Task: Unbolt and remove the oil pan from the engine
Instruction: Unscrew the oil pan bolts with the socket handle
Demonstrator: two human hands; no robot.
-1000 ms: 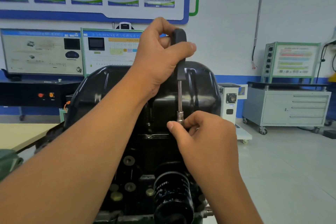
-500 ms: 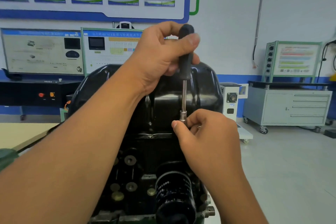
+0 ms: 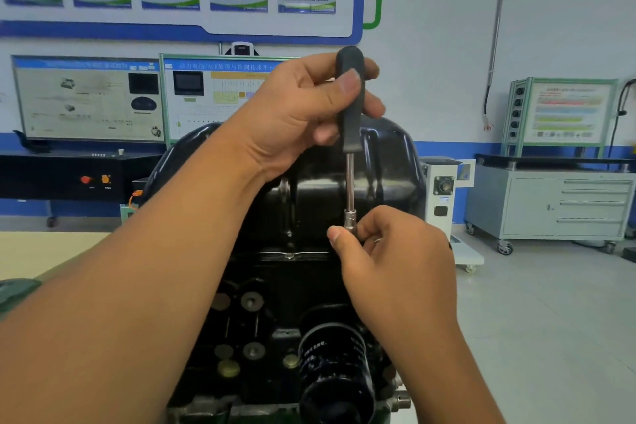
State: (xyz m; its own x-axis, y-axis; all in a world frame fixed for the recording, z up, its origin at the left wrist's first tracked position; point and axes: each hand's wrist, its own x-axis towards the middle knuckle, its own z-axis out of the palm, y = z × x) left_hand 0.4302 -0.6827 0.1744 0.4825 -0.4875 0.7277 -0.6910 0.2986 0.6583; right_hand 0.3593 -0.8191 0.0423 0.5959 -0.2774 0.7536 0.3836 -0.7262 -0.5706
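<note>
**Black pan still bolted: slip risk at the socket**

Black oil pan [image 3: 385, 162] sits on top of the engine [image 3: 275, 320], which is upside down, with the oil filter [image 3: 335, 372] at the near end. The pan's lip meets the block just below the hands.

Left hand [image 3: 303, 113]: fingers and thumb curled round the black handle of the nut driver [image 3: 350, 134], shaft upright. Right hand [image 3: 389, 262]: thumb and fingertips pinch the socket end [image 3: 350, 218] low on the shaft, steadying it over what I take to be a lip bolt. The bolt itself is hidden behind the fingers, so can't confirm the socket is seated.

Risks as I see them:
- Socket half-on → rounds the bolt head when the handle turns.
- Shaft tips off vertical → tool skips, knuckles hit the pan wall.
- Fingers pinched at the socket if it drops suddenly.
- Loose bolt falls into the block's recesses.
- Last bolts out with the pan unsupported → pan slides off.
</note>
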